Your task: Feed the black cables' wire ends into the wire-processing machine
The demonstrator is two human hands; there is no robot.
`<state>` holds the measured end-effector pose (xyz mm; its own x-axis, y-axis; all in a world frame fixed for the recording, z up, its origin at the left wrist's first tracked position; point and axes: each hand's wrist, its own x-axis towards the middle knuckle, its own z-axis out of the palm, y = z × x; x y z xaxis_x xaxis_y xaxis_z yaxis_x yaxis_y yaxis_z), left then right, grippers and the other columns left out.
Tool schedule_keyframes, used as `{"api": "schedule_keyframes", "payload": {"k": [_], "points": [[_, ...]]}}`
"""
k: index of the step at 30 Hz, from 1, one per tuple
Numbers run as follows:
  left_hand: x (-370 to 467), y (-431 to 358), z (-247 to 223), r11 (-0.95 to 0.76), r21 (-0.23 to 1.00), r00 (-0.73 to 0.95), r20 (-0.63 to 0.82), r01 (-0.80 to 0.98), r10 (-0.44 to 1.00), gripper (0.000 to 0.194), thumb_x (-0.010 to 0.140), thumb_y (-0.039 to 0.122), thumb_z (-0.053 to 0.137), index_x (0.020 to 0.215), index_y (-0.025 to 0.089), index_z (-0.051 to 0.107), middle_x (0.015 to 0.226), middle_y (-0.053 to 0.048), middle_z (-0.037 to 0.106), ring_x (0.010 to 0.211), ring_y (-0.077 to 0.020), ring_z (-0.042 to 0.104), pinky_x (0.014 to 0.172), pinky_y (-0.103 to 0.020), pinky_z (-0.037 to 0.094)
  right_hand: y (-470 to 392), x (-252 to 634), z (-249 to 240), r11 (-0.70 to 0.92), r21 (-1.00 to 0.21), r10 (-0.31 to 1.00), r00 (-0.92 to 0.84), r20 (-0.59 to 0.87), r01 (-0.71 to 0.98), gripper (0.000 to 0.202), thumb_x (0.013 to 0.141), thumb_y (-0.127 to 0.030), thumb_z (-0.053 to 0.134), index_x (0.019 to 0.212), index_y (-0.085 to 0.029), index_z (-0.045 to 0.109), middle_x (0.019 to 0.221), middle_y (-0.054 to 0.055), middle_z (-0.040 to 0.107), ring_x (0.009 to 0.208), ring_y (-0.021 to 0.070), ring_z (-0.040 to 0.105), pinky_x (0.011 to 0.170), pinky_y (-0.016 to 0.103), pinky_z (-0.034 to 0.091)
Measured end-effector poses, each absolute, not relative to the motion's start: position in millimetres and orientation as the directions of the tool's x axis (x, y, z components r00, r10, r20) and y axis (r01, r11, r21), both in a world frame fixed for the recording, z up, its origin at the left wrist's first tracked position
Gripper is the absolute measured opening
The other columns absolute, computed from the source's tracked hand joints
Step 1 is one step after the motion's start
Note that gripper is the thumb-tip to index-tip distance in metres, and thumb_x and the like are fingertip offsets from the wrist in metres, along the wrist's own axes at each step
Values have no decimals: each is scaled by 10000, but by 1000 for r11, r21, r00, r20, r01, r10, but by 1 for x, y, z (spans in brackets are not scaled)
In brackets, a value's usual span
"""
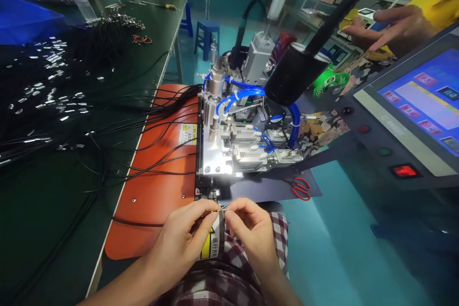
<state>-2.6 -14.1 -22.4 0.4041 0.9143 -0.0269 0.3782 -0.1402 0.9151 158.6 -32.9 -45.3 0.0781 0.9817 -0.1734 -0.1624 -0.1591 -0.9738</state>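
My left hand [186, 234] pinches the end of a black cable [138, 223] at the near edge of the machine, where thin wires show between the fingertips. Close beside it, my right hand [253, 229] has its thumb and forefinger pressed together on the fine wire ends [224, 209]. Both hands are just above a label with a yellow mark [206, 247]. Right behind them stands the metal machine [247, 148] with blue air tubes [247, 93]. Several black cables run over the orange plate [158, 201] into its left side.
Red-handled scissors [300, 188] lie right of the machine. A black tube [296, 74] hangs over it. The control screen [426, 100] stands at right, with another person's hand [394, 28] behind it. Bundled cables cover the dark table [158, 19] at left.
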Motion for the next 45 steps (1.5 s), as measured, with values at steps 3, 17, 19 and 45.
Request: {"api": "schedule_keyframes", "payload": {"k": [3, 17, 19, 45], "points": [[-2, -15, -24, -145, 909, 390, -21, 391, 920, 128, 917, 231, 482, 956, 230, 605, 854, 16, 661, 767, -122, 610, 691, -206, 480, -34, 155, -45, -189, -964, 974, 92, -209, -190, 143, 779, -278, 690, 709, -177, 618, 569, -31, 525, 473, 99, 425, 438, 206, 362], [-1, -18, -27, -303, 829, 380, 120, 470, 917, 104, 904, 188, 504, 945, 224, 592, 822, 26, 660, 727, -110, 617, 667, -203, 472, -44, 144, -47, -262, -949, 934, 202, -295, -176, 192, 771, -316, 690, 673, -167, 620, 543, -26, 518, 469, 102, 412, 436, 212, 333], [-1, -18, -27, -327, 817, 400, 130, 476, 907, 108, 906, 188, 500, 951, 222, 592, 817, 21, 659, 723, -116, 616, 667, -214, 470, -45, 144, -44, -162, -987, 948, 277, -159, -11, 156, 782, -281, 674, 678, -173, 632, 596, -2, 570, 520, 127, 465, 494, 237, 389], [-1, -17, -18, -75, 938, 401, -71, 337, 913, 199, 943, 248, 455, 1043, 253, 627, 863, 44, 662, 761, -89, 599, 690, -171, 455, -33, 154, -50, -282, -805, 948, -24, -316, -522, 240, 780, -360, 729, 712, -167, 604, 539, -51, 455, 473, 77, 330, 451, 191, 239]]}}
